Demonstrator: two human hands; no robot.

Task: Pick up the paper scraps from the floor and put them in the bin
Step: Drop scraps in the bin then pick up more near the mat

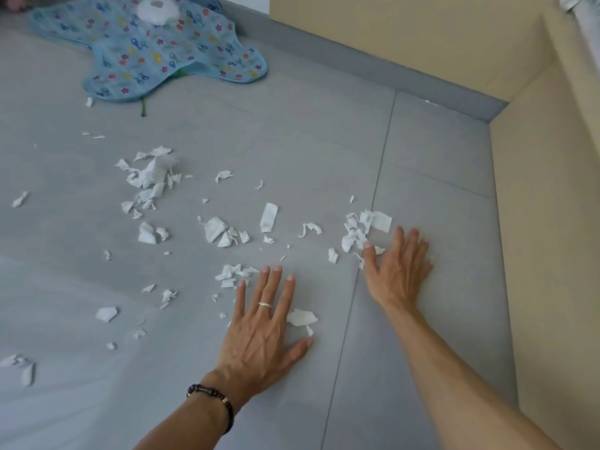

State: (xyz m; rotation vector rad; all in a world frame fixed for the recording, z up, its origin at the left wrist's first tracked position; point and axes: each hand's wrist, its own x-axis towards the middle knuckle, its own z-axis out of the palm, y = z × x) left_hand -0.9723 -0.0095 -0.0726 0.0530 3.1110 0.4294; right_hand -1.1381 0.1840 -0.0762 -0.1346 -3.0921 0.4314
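White paper scraps (pixel 214 228) lie scattered on the grey floor (pixel 422 190), mostly ahead and left of us. Our left hand (pixel 259 329) and right hand (pixel 401 267) rest flat, fingers spread, holding nothing; the right touches the nearest cluster (pixel 357 232).

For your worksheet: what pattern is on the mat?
Light blue mat with fish and stars, head view.

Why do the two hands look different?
The left hand wears a ring and a beaded bracelet; the right hand is bare. The left hand has a paper scrap by its thumb; the right hand reaches a scrap pile farther away. Both are spread flat on the floor.
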